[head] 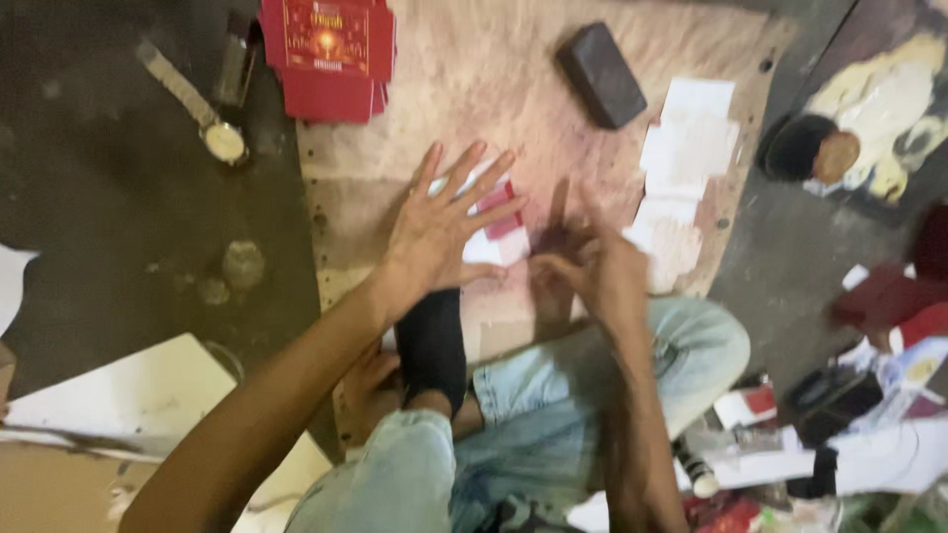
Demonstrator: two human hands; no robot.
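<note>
To fold it cleanly, the left hand [439, 229], fingers spread flat, should press the red-and-white paper piece [497, 229] firmly while the blurred right hand [591, 271], its finger position unclear, works the edge.

Left hand [439, 229] flat (fingers [472, 168] splayed)

Dim warm light, soft shadows, motion blur
</note>
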